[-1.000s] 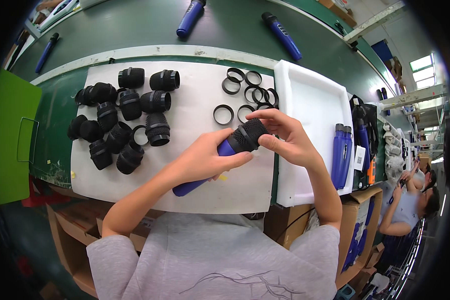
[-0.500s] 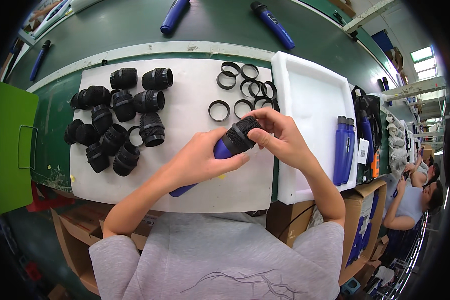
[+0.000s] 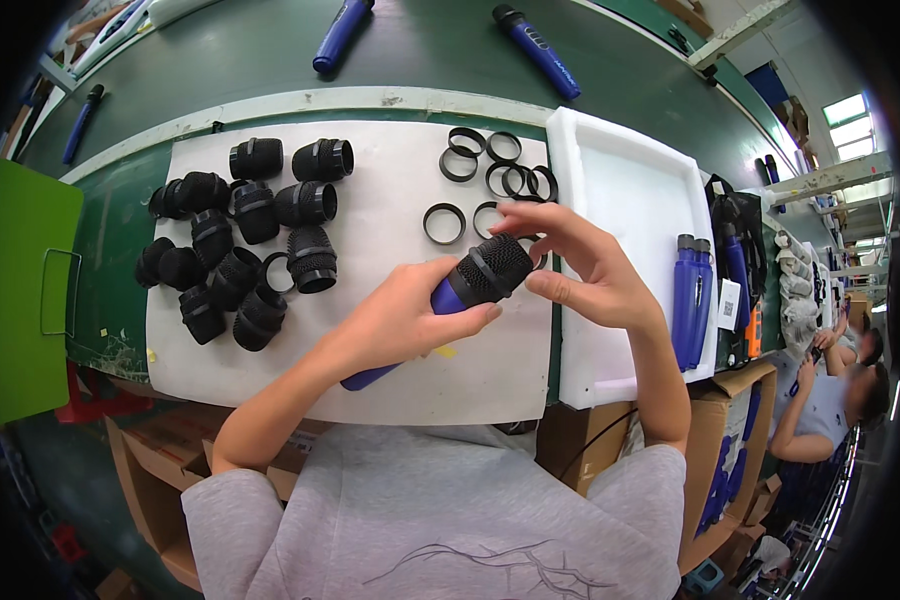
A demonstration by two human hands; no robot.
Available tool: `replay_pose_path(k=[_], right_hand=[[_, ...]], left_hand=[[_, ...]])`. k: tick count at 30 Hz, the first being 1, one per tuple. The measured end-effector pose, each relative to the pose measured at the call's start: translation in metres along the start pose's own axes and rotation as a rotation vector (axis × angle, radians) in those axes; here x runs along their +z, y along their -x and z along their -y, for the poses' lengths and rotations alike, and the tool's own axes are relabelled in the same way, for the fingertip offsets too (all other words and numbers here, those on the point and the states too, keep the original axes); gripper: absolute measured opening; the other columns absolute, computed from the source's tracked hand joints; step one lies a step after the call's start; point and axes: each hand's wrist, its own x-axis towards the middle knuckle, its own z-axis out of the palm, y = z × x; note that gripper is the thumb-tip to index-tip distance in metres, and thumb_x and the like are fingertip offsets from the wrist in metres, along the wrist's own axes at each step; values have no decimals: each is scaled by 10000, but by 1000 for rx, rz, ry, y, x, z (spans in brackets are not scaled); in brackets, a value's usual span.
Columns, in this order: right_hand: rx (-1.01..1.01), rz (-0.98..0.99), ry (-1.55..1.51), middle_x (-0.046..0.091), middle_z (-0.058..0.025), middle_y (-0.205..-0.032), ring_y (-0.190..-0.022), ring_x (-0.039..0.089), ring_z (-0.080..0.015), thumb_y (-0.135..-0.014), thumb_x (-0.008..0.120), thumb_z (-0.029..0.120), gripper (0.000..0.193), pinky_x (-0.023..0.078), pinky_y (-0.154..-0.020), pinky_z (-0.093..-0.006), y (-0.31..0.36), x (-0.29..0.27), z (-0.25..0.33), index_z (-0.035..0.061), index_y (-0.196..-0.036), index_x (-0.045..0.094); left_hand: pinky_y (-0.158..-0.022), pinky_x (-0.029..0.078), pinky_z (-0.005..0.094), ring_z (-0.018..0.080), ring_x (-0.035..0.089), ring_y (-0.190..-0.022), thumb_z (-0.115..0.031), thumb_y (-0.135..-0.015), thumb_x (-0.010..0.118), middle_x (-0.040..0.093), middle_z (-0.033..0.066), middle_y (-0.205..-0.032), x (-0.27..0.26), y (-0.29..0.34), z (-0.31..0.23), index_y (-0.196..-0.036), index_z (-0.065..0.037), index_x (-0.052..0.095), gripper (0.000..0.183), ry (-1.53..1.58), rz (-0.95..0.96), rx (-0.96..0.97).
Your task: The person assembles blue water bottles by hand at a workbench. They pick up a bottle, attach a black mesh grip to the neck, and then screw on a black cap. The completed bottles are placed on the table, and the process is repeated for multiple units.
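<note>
A blue microphone with a black mesh head [image 3: 492,268] lies tilted in my left hand [image 3: 405,310], which is wrapped round its blue body. My right hand [image 3: 595,275] is just beside the mesh head, fingers spread and curved, with a gap between thumb and forefinger. Behind it several black rings [image 3: 444,224] lie on the white sheet [image 3: 380,180], some partly hidden by the fingers. To the left, a cluster of black mesh microphone heads [image 3: 255,212] sits on the same sheet.
A white foam tray [image 3: 625,150] at the right holds blue microphone bodies [image 3: 688,300]. Finished-looking blue microphones [image 3: 536,52] lie on the green conveyor [image 3: 420,50] beyond a pale rail. A green bin [image 3: 20,290] stands at left; co-workers [image 3: 815,400] sit far right.
My right hand has come off the mesh head, its fingers opening and moving slightly right. My left hand keeps the microphone in nearly the same place. The view has shifted a little.
</note>
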Motion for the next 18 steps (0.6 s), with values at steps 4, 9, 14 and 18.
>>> replay_pose_path(k=[4, 9, 14, 18], right_hand=[[18, 33, 125, 645, -81, -1087, -1002, 586, -151, -905, 760, 207, 409, 472, -849, -274, 3, -5, -6, 15, -1256, 672], [45, -23, 207, 689, -63, -905, -777, 610, -140, -862, 803, 185, 310, 486, -731, -284, 4, -2, -15, 23, -1110, 714], [160, 39, 298, 690, -62, -926, -807, 625, -141, -878, 787, 207, 318, 493, -741, -284, 4, -3, -12, 22, -1125, 710], [38, -10, -59, 671, -62, -1026, -908, 632, -145, -890, 771, 189, 370, 505, -807, -290, 1, 3, 3, 21, -1209, 688]], left_hand=[[-516, 508, 304, 145, 640, -597, -397, -865, 746, 635, 72, -699, -1, 0, -2, -998, 17, 649, 445, -27, 32, -35], [-575, 520, 316, 164, 651, -614, -386, -855, 755, 658, 97, -714, 3, 1, -4, -1004, 29, 654, 452, -97, 15, 20], [-515, 483, 281, 126, 605, -556, -351, -849, 763, 643, 60, -704, 4, -2, 8, -1031, 11, 644, 422, -134, 0, 101], [-473, 467, 265, 107, 583, -528, -337, -851, 759, 630, 40, -694, 0, -1, 4, -1047, -5, 635, 404, -63, 0, 46]])
